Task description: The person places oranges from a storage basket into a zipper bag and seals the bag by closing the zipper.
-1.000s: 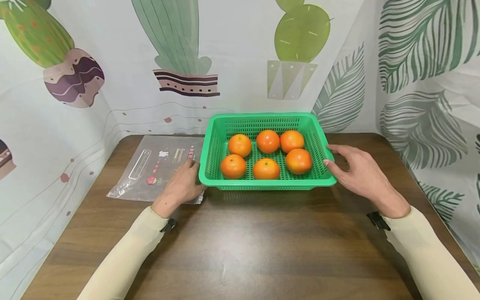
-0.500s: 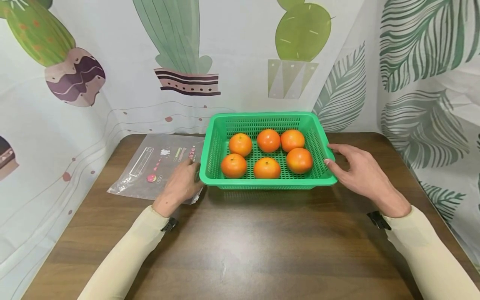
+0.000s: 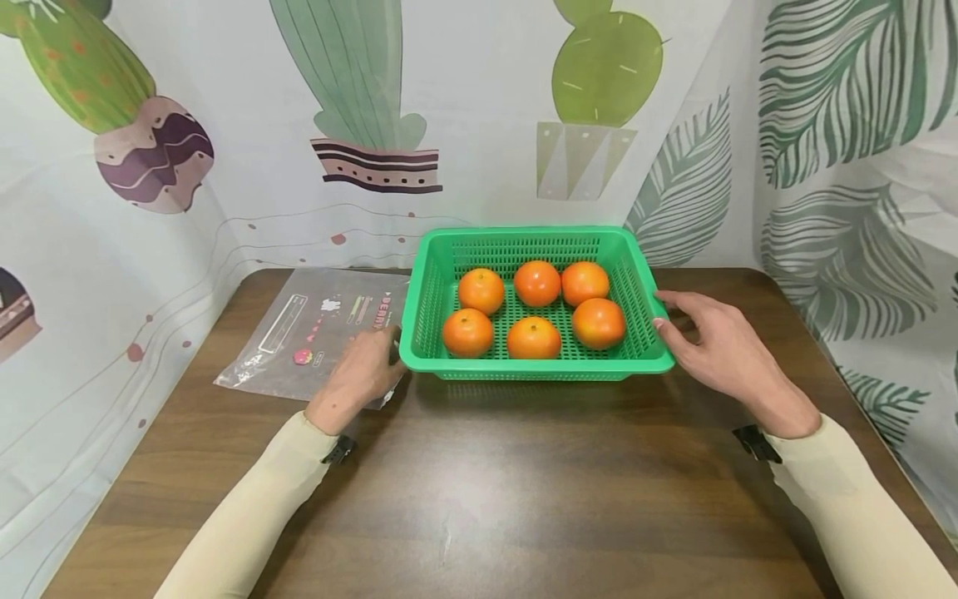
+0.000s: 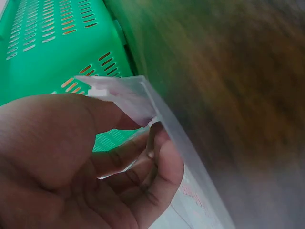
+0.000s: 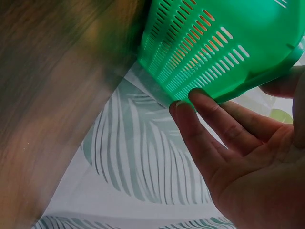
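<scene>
A green plastic basket (image 3: 535,365) holds several orange, round fruits (image 3: 534,338) that look like persimmons or tomatoes. To its left a clear printed zip bag (image 3: 288,333) lies flat on the table. My left hand (image 3: 359,366) pinches the bag's near right edge beside the basket; in the left wrist view the bag's lifted corner (image 4: 128,98), with a white zip slider, sits between thumb and curled fingers. My right hand (image 3: 714,345) touches the basket's right rim with thumb and fingertips, its fingers relaxed. The right wrist view shows those fingers (image 5: 224,126) against the basket's outer side.
The brown wooden table (image 3: 479,499) stretches in front of the basket. A white cloth (image 3: 486,166) printed with cacti and leaves hangs behind and along both sides. Dark straps (image 3: 758,443) sit on both wrists.
My left fingers have drawn in on the bag's edge, and its near right corner has lifted and shifted slightly left. The right hand and basket stay in place.
</scene>
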`<state>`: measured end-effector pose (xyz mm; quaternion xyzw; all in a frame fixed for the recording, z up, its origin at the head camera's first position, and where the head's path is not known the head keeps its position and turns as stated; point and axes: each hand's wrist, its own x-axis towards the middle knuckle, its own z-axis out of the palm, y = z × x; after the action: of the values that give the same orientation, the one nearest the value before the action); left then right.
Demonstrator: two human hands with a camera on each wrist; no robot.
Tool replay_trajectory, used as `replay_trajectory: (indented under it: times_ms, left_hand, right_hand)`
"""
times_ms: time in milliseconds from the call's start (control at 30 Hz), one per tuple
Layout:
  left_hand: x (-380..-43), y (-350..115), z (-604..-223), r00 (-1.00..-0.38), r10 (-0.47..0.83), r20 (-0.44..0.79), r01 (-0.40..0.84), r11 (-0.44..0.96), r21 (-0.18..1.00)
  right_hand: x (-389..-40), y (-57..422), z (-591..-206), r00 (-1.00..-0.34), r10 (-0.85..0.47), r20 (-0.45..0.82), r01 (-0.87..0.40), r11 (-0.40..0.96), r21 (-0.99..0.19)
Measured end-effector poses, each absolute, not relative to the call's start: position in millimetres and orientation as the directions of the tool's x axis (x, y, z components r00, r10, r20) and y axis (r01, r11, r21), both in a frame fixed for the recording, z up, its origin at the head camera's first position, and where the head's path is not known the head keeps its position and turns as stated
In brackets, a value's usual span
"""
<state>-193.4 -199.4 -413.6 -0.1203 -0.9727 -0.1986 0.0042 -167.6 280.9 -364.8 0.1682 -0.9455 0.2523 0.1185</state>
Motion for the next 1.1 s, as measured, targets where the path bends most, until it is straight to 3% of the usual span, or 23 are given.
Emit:
replay_trajectory:
  times_ms: [1100]
  left_hand:
    - [-195.2, -204.1, -414.5, -0.989, 0.147, -0.01, 0.126, 0.877, 0.463]
  right_hand:
    - [-167.2, 280.5, -366.4, -0.908, -0.284, 0.307, -0.402, 0.796, -0.452]
